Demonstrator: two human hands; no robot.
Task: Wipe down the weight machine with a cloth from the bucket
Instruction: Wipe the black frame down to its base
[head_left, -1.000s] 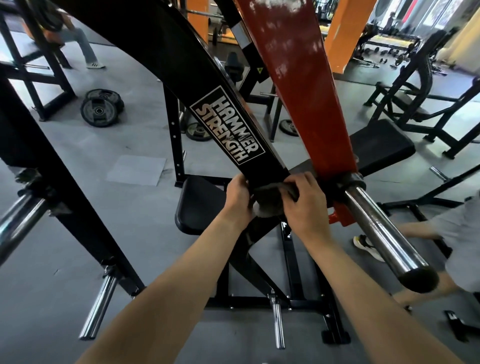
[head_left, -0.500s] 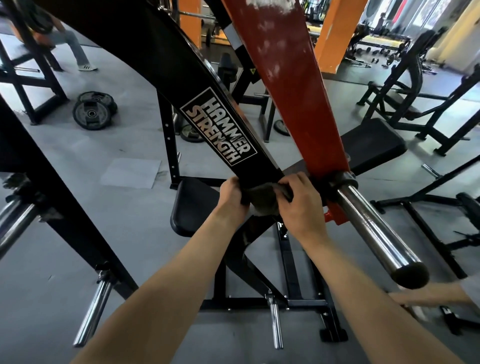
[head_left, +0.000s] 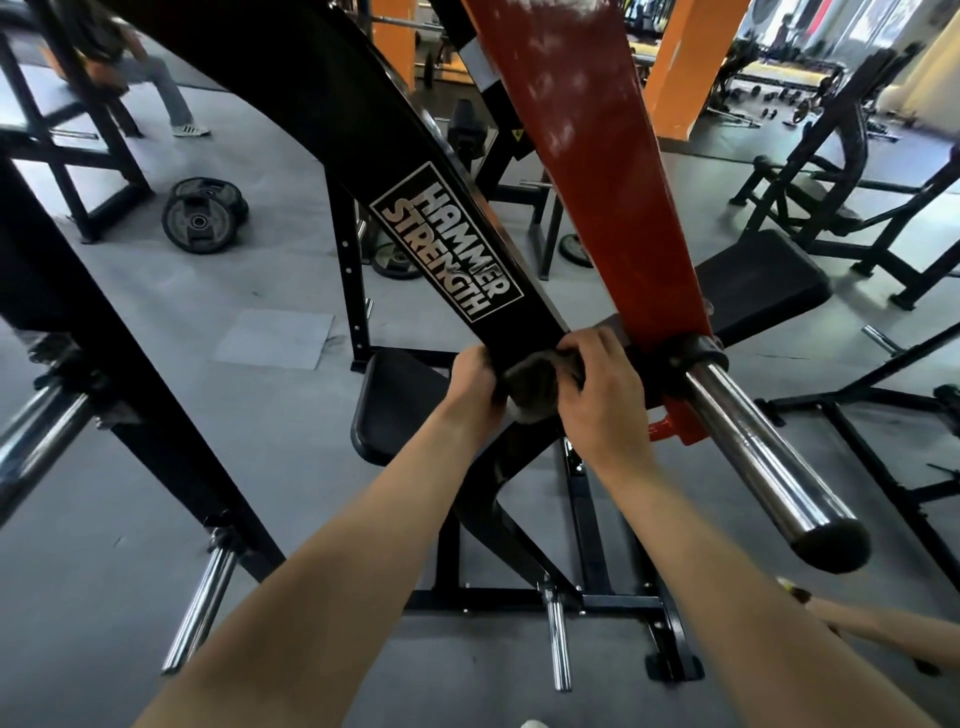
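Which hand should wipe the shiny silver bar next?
Probably the right hand. It grips the cloth just beside the chrome bar, which sticks out on that side. The left hand holds the cloth on the far side of the black beam, so it would have to cross over.

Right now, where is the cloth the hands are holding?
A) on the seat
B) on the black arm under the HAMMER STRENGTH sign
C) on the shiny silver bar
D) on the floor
B: the left hand and right hand grip the dark cloth against the black arm, just below the sign.
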